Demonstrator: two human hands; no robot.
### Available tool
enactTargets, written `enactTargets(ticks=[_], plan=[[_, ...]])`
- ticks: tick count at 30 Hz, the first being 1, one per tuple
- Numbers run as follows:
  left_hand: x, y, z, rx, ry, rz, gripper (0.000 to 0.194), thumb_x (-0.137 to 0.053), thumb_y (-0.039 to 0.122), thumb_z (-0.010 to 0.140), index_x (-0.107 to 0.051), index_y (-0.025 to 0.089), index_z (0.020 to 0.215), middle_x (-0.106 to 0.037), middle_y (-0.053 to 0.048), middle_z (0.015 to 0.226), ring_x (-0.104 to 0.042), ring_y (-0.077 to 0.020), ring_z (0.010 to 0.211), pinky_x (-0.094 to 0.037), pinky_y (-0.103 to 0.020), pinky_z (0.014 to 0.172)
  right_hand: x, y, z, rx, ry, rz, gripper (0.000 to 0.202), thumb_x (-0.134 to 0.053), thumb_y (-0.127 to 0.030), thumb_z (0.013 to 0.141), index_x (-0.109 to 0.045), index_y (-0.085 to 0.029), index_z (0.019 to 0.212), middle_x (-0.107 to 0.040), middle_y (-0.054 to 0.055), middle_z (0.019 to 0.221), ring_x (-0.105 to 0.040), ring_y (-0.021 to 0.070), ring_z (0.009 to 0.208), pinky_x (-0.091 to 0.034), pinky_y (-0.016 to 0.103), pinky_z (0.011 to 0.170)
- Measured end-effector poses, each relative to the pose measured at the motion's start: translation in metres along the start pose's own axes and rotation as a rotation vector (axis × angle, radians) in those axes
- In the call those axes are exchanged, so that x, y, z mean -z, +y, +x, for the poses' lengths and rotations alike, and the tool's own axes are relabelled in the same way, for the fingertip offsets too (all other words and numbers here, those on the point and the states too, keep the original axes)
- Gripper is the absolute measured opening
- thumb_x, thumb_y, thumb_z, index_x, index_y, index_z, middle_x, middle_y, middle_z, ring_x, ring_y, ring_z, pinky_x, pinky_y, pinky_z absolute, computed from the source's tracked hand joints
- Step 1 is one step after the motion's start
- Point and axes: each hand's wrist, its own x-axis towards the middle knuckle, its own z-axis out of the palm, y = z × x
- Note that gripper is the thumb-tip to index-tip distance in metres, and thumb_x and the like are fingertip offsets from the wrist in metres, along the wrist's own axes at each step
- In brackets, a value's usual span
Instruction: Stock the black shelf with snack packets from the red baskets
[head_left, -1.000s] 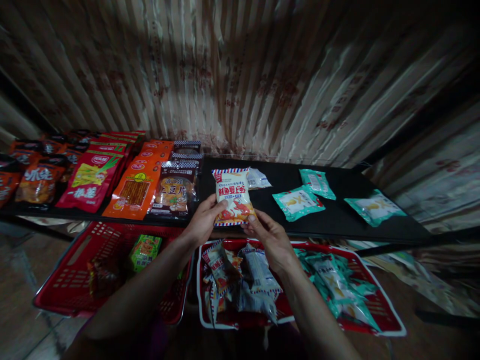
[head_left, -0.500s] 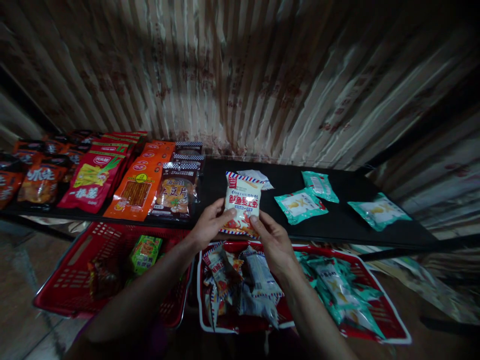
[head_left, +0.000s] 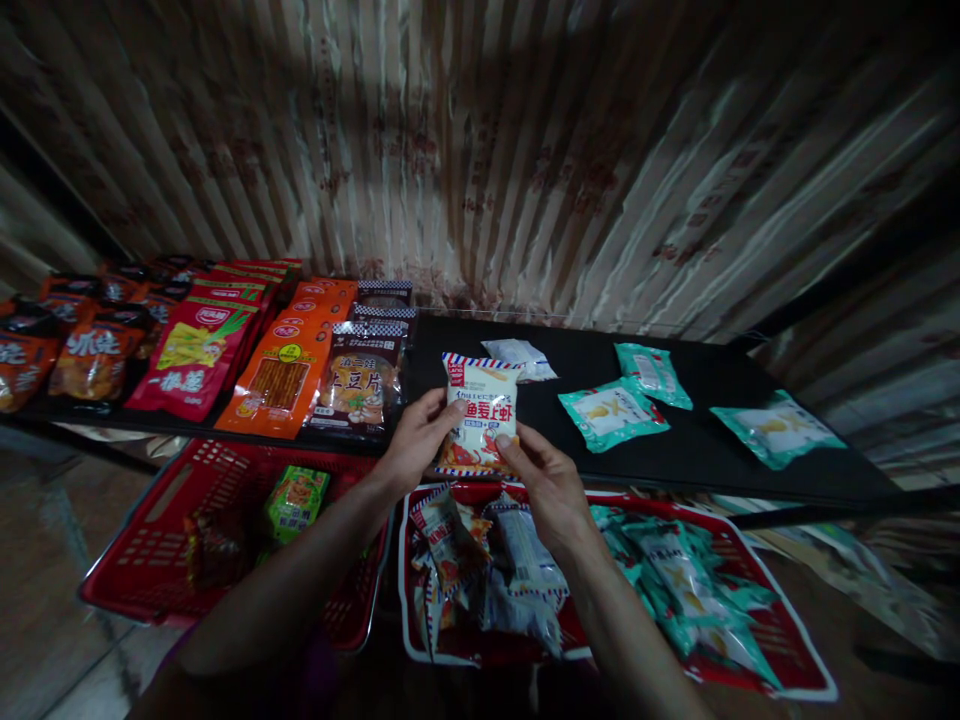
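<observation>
Both hands hold a small white snack bag (head_left: 480,415) with red lettering and striped ends, upright at the front edge of the black shelf (head_left: 510,430). My left hand (head_left: 416,440) grips its left side, thumb across the front. My right hand (head_left: 547,480) pinches the lower right side. Behind the held bag, another white snack bag (head_left: 523,358) lies flat on the shelf. Below my hands, similar striped bags (head_left: 521,550) fill the left part of a red basket with a white rim (head_left: 439,658); my right forearm hides part of it.
On the shelf's left stand brown potato-chip bags (head_left: 360,380), orange packets (head_left: 281,370), pink packets (head_left: 196,350) and dark orange bags (head_left: 97,355). Teal bags (head_left: 611,412) lie to the right, with more teal bags (head_left: 694,590) in the basket. A second red basket (head_left: 150,540) holds a green packet (head_left: 295,505).
The whole view has shifted slightly, the shelf goods appearing a little further right. My left thumb has moved higher on the bag, now covering part of the red lettering.
</observation>
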Motion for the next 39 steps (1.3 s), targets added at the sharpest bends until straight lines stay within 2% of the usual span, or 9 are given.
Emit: enactTargets(ticks=[6,9,14,18,21,24,31,36,39], plan=[[-0.002,0.001,-0.002,0.003,0.034,0.02,0.037,-0.066,0.041,0.072,-0.061,0.017,0.098,-0.068,-0.005,0.089,-0.063,-0.0166,0.079,-0.049,-0.03,0.074,-0.001,0.002,-0.003,0.03,-0.018,0.014,0.045,-0.076,-0.04,0.062,-0.068,-0.024,0.104,-0.073,0.003,0.096,-0.067,0.0213,0.085,-0.051,0.037,0.082],[-0.001,-0.001,0.0,-0.017,0.074,0.129,0.032,-0.06,0.039,0.077,-0.061,0.017,0.1,-0.067,-0.006,0.092,-0.062,-0.0159,0.083,-0.049,-0.028,0.075,0.001,0.004,-0.001,0.034,0.014,0.013,0.046,-0.076,-0.042,0.061,-0.068,-0.024,0.103,-0.073,0.003,0.093,-0.067,0.022,0.083,-0.052,0.038,0.079],[0.001,-0.007,0.0,-0.253,0.217,0.395,0.032,-0.06,0.027,0.077,-0.056,0.017,0.107,-0.061,-0.008,0.103,-0.059,-0.0152,0.089,-0.048,-0.027,0.076,0.007,0.004,0.005,0.11,0.169,0.025,0.047,-0.076,-0.041,0.062,-0.067,-0.022,0.104,-0.073,0.004,0.093,-0.066,0.021,0.083,-0.051,0.037,0.08],[-0.004,-0.006,-0.008,-0.425,0.134,0.537,0.022,-0.054,0.028,0.082,-0.061,0.02,0.101,-0.059,-0.007,0.103,-0.058,-0.0147,0.09,-0.049,-0.025,0.072,0.011,0.003,0.008,0.165,0.223,0.037,0.049,-0.075,-0.04,0.063,-0.065,-0.022,0.107,-0.071,0.004,0.098,-0.065,0.0204,0.086,-0.049,0.037,0.083],[-0.01,-0.004,-0.014,-0.474,0.042,0.588,0.019,-0.051,0.026,0.084,-0.065,0.02,0.094,-0.058,-0.006,0.1,-0.058,-0.0151,0.091,-0.049,-0.024,0.071,0.01,0.002,0.007,0.178,0.205,0.042,0.05,-0.075,-0.04,0.063,-0.064,-0.022,0.108,-0.071,0.004,0.1,-0.064,0.021,0.088,-0.048,0.038,0.084],[-0.012,-0.003,-0.016,-0.506,-0.015,0.661,0.02,-0.052,0.024,0.083,-0.067,0.023,0.097,-0.057,-0.006,0.103,-0.056,-0.0165,0.096,-0.048,-0.026,0.076,0.009,0.0,0.004,0.165,0.184,0.05,0.048,-0.074,-0.039,0.064,-0.064,-0.023,0.108,-0.07,0.003,0.1,-0.063,0.0204,0.09,-0.048,0.037,0.085],[-0.011,-0.006,-0.014,-0.501,-0.081,0.803,0.026,-0.051,0.023,0.083,-0.067,0.025,0.103,-0.053,-0.007,0.11,-0.054,-0.0178,0.099,-0.047,-0.029,0.081,0.007,-0.011,-0.001,0.055,0.128,0.091,0.046,-0.076,-0.038,0.06,-0.066,-0.025,0.103,-0.07,0.002,0.1,-0.063,0.0196,0.089,-0.049,0.034,0.08],[-0.01,-0.005,-0.012,-0.498,-0.077,0.821,0.029,-0.05,0.023,0.083,-0.065,0.022,0.108,-0.051,-0.009,0.117,-0.054,-0.0184,0.102,-0.047,-0.029,0.083,0.005,-0.012,-0.001,0.054,0.096,0.124,0.043,-0.077,-0.031,0.058,-0.066,-0.025,0.099,-0.069,0.001,0.101,-0.062,0.0191,0.092,-0.048,0.034,0.084],[-0.012,-0.002,-0.014,-0.469,-0.085,0.798,0.032,-0.049,0.023,0.083,-0.061,0.022,0.113,-0.051,-0.009,0.121,-0.052,-0.0196,0.107,-0.046,-0.03,0.085,0.005,-0.008,0.001,0.091,0.097,0.093,0.049,-0.074,-0.03,0.061,-0.062,-0.025,0.108,-0.067,0.002,0.106,-0.06,0.0206,0.097,-0.046,0.037,0.088]])
